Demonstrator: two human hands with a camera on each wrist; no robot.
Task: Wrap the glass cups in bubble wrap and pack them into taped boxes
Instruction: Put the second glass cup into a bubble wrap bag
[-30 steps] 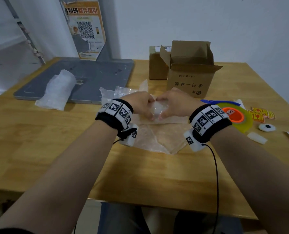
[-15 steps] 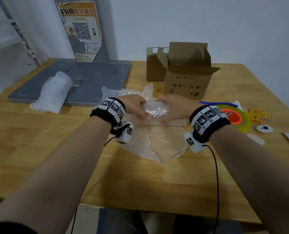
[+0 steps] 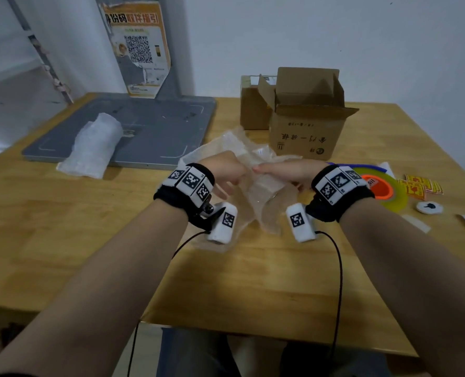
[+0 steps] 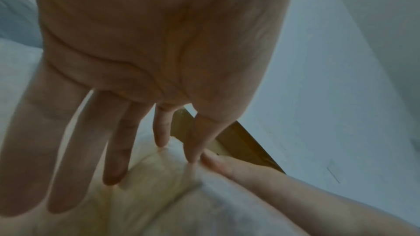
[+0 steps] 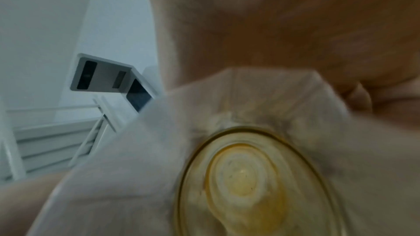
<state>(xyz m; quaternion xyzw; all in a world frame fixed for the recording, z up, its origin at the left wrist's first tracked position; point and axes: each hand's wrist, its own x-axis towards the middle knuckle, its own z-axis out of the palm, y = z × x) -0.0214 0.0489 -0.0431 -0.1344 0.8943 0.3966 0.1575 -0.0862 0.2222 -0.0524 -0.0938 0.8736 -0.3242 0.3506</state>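
Note:
A clear glass cup (image 3: 269,190), half covered in bubble wrap (image 3: 239,210), hangs above the wooden table between both hands. My right hand (image 3: 280,172) grips the wrapped cup from the right; in the right wrist view the cup's round end (image 5: 245,182) shows under the palm (image 5: 295,24), with the wrap (image 5: 136,168) around it. My left hand (image 3: 226,172) is at the cup's left. Its fingers (image 4: 118,150) are nearly straight, their tips resting on the wrap (image 4: 147,195) beside a right-hand finger (image 4: 250,173). An open cardboard box (image 3: 307,131) stands just behind.
A closed box (image 3: 253,110) stands behind the open one. A wrapped bundle (image 3: 95,148) lies on a grey board (image 3: 158,126) at the back left. A yellow tape roll (image 3: 389,194), red-yellow stickers (image 3: 421,186) and a white disc (image 3: 429,207) lie to the right.
Both hands have lifted the cup and wrap off the table, and the loose wrap now hangs down. My left fingers went from gripping the cup's end to lying on the wrap.

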